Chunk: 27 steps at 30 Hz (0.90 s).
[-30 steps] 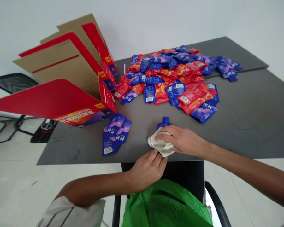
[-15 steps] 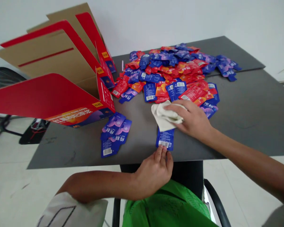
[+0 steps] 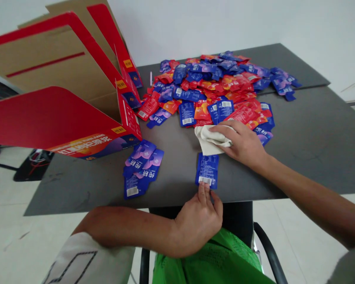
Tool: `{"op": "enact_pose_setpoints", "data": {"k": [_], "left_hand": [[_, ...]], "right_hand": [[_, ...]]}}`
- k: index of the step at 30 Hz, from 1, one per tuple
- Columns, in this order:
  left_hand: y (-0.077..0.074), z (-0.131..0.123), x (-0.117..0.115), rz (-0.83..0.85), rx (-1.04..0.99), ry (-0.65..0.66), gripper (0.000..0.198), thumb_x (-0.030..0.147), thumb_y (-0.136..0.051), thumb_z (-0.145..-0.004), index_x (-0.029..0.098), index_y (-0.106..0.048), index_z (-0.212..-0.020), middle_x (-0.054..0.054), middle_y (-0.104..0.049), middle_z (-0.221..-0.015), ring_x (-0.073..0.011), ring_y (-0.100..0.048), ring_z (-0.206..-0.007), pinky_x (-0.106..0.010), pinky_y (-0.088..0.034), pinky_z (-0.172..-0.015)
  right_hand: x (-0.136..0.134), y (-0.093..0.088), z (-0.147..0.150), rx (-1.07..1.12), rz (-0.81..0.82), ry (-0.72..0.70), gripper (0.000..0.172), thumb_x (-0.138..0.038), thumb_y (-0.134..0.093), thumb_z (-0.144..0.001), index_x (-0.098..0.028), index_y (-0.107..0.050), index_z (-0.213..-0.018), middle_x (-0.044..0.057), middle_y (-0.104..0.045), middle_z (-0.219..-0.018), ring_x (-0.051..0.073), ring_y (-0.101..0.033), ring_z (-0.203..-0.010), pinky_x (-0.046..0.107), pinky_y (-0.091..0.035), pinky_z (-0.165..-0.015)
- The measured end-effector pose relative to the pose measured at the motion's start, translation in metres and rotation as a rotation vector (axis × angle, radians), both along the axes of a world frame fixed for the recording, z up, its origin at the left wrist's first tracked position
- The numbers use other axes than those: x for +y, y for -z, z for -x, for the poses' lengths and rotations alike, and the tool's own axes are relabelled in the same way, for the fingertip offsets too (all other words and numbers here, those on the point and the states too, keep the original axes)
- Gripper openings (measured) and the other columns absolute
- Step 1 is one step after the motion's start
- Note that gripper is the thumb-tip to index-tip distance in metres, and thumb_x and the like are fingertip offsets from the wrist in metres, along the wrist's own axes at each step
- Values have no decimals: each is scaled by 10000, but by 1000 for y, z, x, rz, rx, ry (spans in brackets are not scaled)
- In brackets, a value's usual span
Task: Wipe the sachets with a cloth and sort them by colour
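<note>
A blue pouch (image 3: 207, 167) lies flat near the table's front edge, barcode end towards me. My left hand (image 3: 199, 221) has its fingertips on that barcode end and holds the pouch by its near edge; the thumb is partly hidden. Just above the pouch's far end, my right hand (image 3: 245, 144) grips a folded white cloth (image 3: 208, 140), its fingers bunched over the top. Off to the left, several blue-purple pouches (image 3: 143, 165) overlap in a small stack. Behind the cloth spreads a large heap of red and blue pouches (image 3: 204, 85).
Open red cardboard boxes (image 3: 103, 144) stand at the table's left side, flaps raised. The dark grey table (image 3: 307, 146) reaches back to a white wall. A thin pale stick-like item (image 3: 150, 79) stands beside the heap. Chair armrests flank my lap.
My right hand has moved the cloth slightly away from me and to the right, uncovering the far part of the blue pouch. My left hand stays at its near edge.
</note>
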<state>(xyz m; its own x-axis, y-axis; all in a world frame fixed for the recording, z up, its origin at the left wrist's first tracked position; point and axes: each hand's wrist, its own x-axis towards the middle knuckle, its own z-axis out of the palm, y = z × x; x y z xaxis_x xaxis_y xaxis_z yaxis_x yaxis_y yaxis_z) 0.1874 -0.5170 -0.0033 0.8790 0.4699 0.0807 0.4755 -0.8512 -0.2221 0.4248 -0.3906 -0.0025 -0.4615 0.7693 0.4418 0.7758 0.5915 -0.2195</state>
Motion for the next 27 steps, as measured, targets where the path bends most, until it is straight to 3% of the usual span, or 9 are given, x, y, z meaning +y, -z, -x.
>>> {"op": "enact_pose_setpoints", "data": {"k": [4,6,10,14,17,19,22,24,27], "left_hand": [[-4,-1,1,74,21,11,311,161,-622,-954,-6,-708,-1202,-297,-782,-1015,-355,-783,-1052,-373,-658,-803],[-4,-1,2,116,36,7,299,166,-621,-960,4,-706,-1197,-287,-787,-965,-359,-788,-1029,-372,-659,-765],[-3,0,1,69,34,16,335,177,-592,-987,-17,-686,-1243,-348,-712,-1201,-382,-726,-1194,-372,-650,-839],[0,1,0,43,21,17,328,177,-598,-986,-4,-694,-1242,-339,-708,-1214,-382,-728,-1189,-355,-647,-811],[0,1,-1,35,-7,15,335,176,-605,-973,-12,-695,-1235,-344,-715,-1199,-380,-727,-1194,-357,-644,-831],[0,1,-1,40,-14,12,338,174,-606,-962,-13,-698,-1229,-340,-733,-1161,-379,-735,-1179,-363,-644,-828],[-2,0,0,74,2,5,306,172,-611,-949,28,-717,-1197,-290,-785,-1004,-366,-780,-1061,-364,-647,-759],[-2,0,0,76,7,0,295,176,-607,-953,36,-719,-1187,-285,-787,-992,-366,-783,-1048,-365,-647,-758],[-1,1,1,42,-5,8,326,175,-592,-968,-10,-702,-1213,-340,-740,-1143,-377,-744,-1160,-365,-644,-832]], "right_hand": [[-53,6,10,-3,66,-255,454,-312,-617,-992,-261,-546,-1437,129,-661,-1322,270,-655,-1169,404,-582,-936],[-63,18,13,-35,120,-325,410,-288,-600,-998,-263,-570,-1407,113,-684,-1293,250,-667,-1138,376,-590,-903],[-25,30,5,-47,128,-202,425,-282,-618,-984,-254,-579,-1406,126,-670,-1321,276,-647,-1206,408,-573,-971],[17,10,-6,-146,50,-12,406,-276,-600,-988,-232,-611,-1392,138,-673,-1307,317,-657,-1166,437,-574,-925],[1,-6,-6,-37,-36,44,441,-336,-618,-997,-237,-583,-1425,144,-655,-1333,311,-643,-1202,448,-559,-977],[-27,-7,0,8,-1,-55,473,-332,-635,-990,-247,-550,-1448,139,-636,-1371,295,-631,-1237,436,-552,-1012],[-62,7,10,-51,124,-267,428,-292,-603,-999,-261,-556,-1423,117,-663,-1339,265,-663,-1174,386,-589,-919],[-64,20,13,-53,158,-307,399,-288,-587,-1004,-272,-571,-1403,105,-683,-1298,251,-675,-1141,371,-594,-897],[-30,30,10,-51,153,-231,413,-294,-612,-992,-259,-580,-1403,122,-668,-1324,275,-648,-1216,402,-569,-979]]}}
